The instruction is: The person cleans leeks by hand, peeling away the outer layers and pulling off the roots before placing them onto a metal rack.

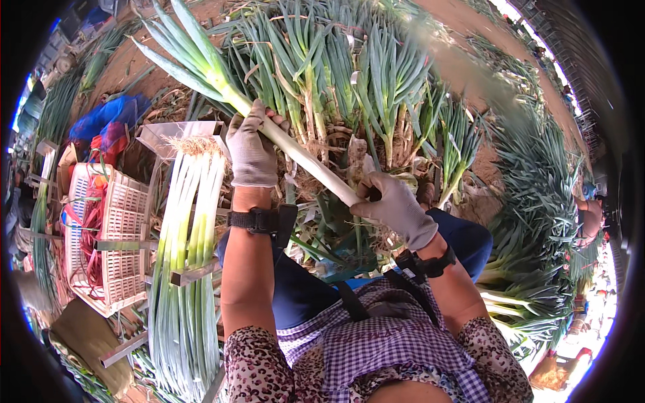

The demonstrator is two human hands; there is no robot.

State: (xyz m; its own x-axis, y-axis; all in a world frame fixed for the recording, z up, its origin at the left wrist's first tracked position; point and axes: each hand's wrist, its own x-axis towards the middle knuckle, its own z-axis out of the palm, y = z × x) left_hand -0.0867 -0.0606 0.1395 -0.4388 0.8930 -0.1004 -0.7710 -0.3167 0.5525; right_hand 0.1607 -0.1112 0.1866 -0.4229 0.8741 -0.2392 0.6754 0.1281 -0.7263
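A long green onion [302,156] lies slantwise in front of me, its green leaves up at the far left and its white end toward the right. My left hand [254,146], in a grey glove, is closed round the stalk just below the leaves. My right hand [396,207], gloved too, pinches the white root end between thumb and fingers. Left of my left forearm, a row of cleaned green onions [188,195] rests on a metal rack [195,274], roots at the far end and leaves hanging toward me.
Beyond my hands stands a dense heap of unpeeled green onions [322,67]. More onions [537,201] are piled along the right. At the left is a white plastic basket [127,208] with red straps [94,235], near a blue bag [111,115]. Another person [591,218] is at the far right.
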